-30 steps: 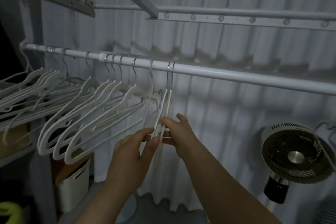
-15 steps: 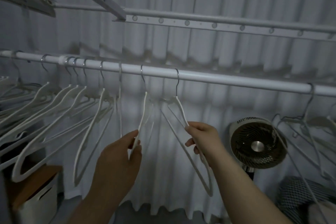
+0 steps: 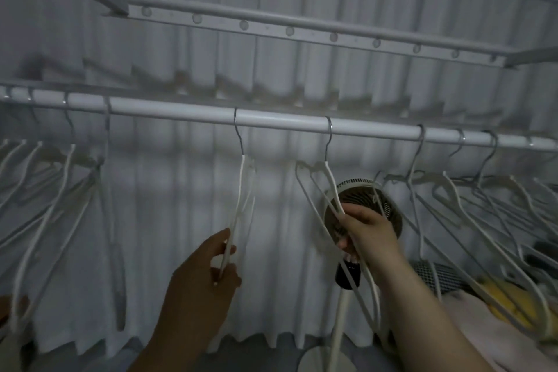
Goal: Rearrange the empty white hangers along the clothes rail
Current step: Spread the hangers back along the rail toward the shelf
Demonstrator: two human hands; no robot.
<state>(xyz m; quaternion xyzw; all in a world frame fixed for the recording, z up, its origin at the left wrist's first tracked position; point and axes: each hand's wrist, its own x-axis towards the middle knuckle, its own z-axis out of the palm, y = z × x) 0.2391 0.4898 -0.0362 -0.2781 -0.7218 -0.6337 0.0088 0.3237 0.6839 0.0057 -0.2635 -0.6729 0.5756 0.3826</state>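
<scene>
A white clothes rail (image 3: 280,119) runs across the view, sloping down to the right. My left hand (image 3: 208,269) pinches the lower arm of a white hanger (image 3: 243,187) that hangs edge-on near the rail's middle. My right hand (image 3: 367,231) grips the arm of a second white hanger (image 3: 327,184), hooked on the rail further right and tilted. Several empty white hangers (image 3: 60,190) crowd the rail at the left. Another bunch of white hangers (image 3: 453,199) hangs at the right.
A round fan (image 3: 389,205) on a white stand sits behind my right hand. White curtains (image 3: 169,220) hang behind the rail. A drying rack bar with holes (image 3: 302,30) runs overhead. Yellow and pale cloth (image 3: 507,302) lies at the lower right.
Both hands have drawn their hangers rightward along the rail, the right one further, widening the gap between the two. The view has shifted right; the right-hand bunch of hangers shows more fully.
</scene>
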